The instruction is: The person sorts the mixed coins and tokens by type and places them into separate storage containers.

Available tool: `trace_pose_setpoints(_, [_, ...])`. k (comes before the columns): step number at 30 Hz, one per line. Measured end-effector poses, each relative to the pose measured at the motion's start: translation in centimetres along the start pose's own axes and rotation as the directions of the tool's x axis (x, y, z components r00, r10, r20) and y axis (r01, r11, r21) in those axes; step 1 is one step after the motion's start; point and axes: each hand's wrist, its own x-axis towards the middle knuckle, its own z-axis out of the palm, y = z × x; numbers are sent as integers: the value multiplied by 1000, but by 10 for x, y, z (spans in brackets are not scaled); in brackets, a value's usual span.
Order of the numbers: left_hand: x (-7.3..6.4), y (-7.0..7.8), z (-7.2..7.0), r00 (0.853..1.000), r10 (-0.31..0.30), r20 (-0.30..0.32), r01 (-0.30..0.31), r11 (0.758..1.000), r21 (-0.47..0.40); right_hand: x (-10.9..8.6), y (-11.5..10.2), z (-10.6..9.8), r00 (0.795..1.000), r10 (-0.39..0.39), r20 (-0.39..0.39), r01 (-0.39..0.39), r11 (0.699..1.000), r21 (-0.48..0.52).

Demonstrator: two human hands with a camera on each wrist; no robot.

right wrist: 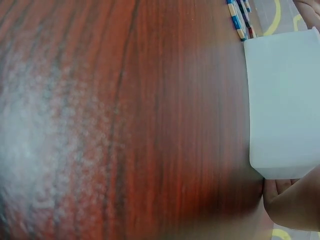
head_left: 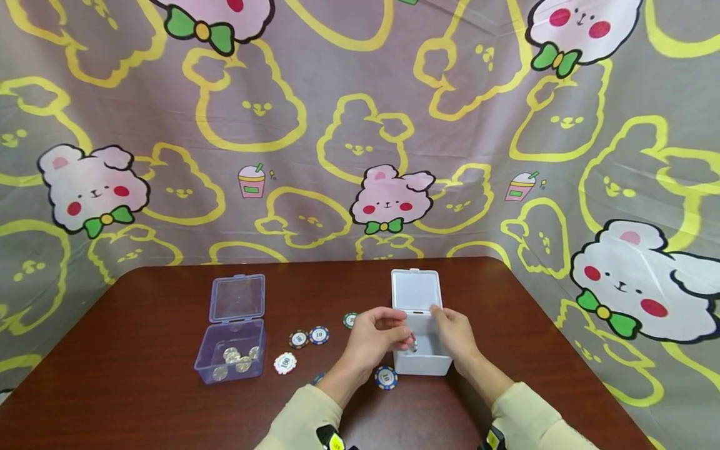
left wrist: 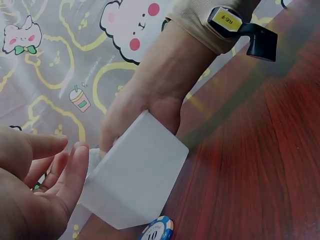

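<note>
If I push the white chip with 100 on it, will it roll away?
Probably not: the white chip lies flat on its face, so it would more likely slide than roll. The table looks smooth and shiny, so it might slip easily. It looks like a stiff disc, so it probably won't bend.

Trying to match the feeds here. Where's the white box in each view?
Head: the white box is right of centre in the lower half.
Left wrist: the white box is below and slightly left of centre.
Right wrist: the white box is against the right edge, cut off by the frame.
Shared landmark: the blue chip by its corner, at the bottom edge in left wrist, edge-on at the top in right wrist.
</note>
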Motion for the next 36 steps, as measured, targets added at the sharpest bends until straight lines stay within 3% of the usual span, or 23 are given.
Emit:
trace_pose_setpoints(6, [-10, -1, -11, 1000, -14, 1, 14, 999, 33, 0, 0, 0, 1000, 10, 13, -11, 1000, 9])
trace_pose_setpoints(13, [-25, -7, -36, 999, -33, -7, 33, 994, 104, 0, 1, 0, 1000, 11, 23, -11, 1000, 13])
trace_pose_setpoints(25, [-48, -2, -72, 999, -34, -19, 37, 982, 185, 1, 1, -1, 999, 11, 31, -11, 1000, -2])
trace_pose_setpoints(36, [-60, 6, -113, 991, -58, -119, 86, 964, 250, 2, 2, 0, 999, 17, 29, -17, 1000, -5])
